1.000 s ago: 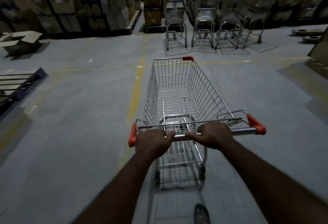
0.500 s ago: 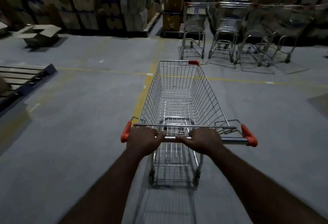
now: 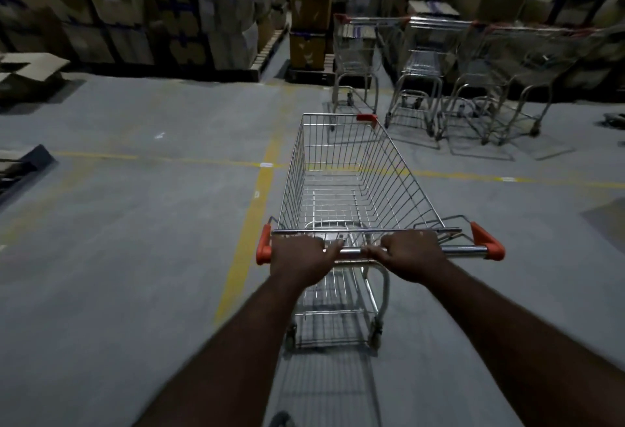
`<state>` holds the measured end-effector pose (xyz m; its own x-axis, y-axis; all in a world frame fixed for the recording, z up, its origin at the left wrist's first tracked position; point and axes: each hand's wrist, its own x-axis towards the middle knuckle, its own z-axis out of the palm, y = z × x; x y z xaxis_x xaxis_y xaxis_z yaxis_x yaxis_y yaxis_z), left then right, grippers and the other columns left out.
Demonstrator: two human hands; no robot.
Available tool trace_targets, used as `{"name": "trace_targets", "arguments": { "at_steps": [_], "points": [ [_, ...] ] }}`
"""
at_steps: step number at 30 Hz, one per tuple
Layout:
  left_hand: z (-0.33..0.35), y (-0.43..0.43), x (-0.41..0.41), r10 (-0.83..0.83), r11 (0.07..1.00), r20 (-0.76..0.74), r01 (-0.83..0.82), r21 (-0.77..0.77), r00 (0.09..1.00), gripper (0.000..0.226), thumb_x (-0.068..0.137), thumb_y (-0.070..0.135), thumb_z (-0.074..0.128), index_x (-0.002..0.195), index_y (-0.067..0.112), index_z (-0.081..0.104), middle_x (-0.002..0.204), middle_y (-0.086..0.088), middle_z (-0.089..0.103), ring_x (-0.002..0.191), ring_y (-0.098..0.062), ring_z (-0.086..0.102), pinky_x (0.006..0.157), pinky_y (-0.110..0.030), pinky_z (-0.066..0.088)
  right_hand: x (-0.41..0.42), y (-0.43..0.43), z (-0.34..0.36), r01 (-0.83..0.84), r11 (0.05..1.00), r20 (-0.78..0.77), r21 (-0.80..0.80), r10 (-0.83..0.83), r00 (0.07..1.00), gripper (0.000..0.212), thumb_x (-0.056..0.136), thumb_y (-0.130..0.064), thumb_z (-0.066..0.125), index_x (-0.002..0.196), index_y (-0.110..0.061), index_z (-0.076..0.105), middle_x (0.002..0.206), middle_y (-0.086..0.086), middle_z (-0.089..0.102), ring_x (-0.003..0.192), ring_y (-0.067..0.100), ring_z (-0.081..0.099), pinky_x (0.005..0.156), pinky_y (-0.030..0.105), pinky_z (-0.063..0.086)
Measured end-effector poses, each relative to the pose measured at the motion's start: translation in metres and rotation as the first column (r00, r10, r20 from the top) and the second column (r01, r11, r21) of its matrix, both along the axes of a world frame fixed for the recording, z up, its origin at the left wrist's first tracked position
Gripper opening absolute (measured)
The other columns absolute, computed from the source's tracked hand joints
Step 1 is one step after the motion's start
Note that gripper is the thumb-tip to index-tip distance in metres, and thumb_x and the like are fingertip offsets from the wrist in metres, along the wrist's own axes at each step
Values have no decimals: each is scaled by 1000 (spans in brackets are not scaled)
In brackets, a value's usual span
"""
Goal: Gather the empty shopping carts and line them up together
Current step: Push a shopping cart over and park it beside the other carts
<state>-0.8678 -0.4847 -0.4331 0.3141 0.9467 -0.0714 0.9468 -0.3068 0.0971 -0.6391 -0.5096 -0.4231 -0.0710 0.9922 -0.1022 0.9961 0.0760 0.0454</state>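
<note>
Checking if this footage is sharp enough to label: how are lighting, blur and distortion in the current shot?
Head view: dim, with the stacked cardboard boxes and parked carts dark and soft; the forearms smear near the bottom edge, while the held shopping cart is fairly crisp; a glint shows on its handle between left hand and right hand.
</note>
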Motion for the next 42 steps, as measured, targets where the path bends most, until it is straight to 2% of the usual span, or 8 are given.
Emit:
{"name": "trace_targets", "arguments": {
  "at_steps": [6,9,14,19,25,29,36,42],
  "points": [
    [5,117,17,-54,998,9,54,-43,999,75,98,72,15,109,21,70,112,-6,73,109,-28,65,101,-46,33,9,108,-1,209,976,-62,-56,-212,975,100,71,-92,4,123,-30,63,132,6,61,127,31,50,104,56,31],
    [4,169,27,-57,996,15,58,-61,998,77,96,75,14,110,23,69,113,-6,72,110,-28,65,101,-48,34,22,159,-4,202,977,-118,-69,-209,971,70,88,-82,27,116,-31,66,128,1,63,126,27,49,101,52,29],
    [2,254,55,-39,998,36,41,-57,999,75,97,74,15,111,24,69,113,-4,72,110,-27,65,101,-48,33,54,255,-6,157,986,-143,-51,-163,976,57,89,-79,34,96,-33,66,110,-4,68,117,24,54,98,49,30],
    [1,343,86,15,998,28,-14,-63,1000,80,95,76,11,113,25,69,111,-2,72,108,-25,65,101,-51,33,87,358,-10,112,993,-201,-28,-116,973,58,85,-84,32,80,-32,58,90,-9,62,108,21,56,102,50,27],
    [-3,444,116,105,993,44,-102,-62,994,92,85,82,-1,108,26,69,104,0,73,103,-23,67,101,-50,38,114,468,1,32,999,-214,-36,-39,976,64,81,-84,30,90,-29,63,98,-3,66,110,23,57,98,44,25],
    [0,495,127,141,990,6,-141,13,990,73,96,74,16,105,25,70,102,0,73,104,-25,66,97,-47,39,125,531,0,0,999,-209,-37,-8,978,60,80,-84,30,83,-30,57,97,-3,66,109,23,58,98,44,26],
    [-7,588,126,131,987,18,-132,91,991,69,95,68,13,117,28,66,127,6,64,127,-21,48,104,-49,33,125,631,-3,-6,1000,-220,-20,1,976,56,86,-81,39,85,-30,61,104,-3,69,114,24,56,99,44,25],
    [-9,689,117,123,986,26,-125,113,992,78,92,70,6,119,28,66,129,6,64,130,-21,46,104,-49,33,117,730,-6,9,1000,-227,9,-7,974,56,86,-82,38,81,-29,57,100,-5,67,111,23,57,98,46,27]
  ]
}}
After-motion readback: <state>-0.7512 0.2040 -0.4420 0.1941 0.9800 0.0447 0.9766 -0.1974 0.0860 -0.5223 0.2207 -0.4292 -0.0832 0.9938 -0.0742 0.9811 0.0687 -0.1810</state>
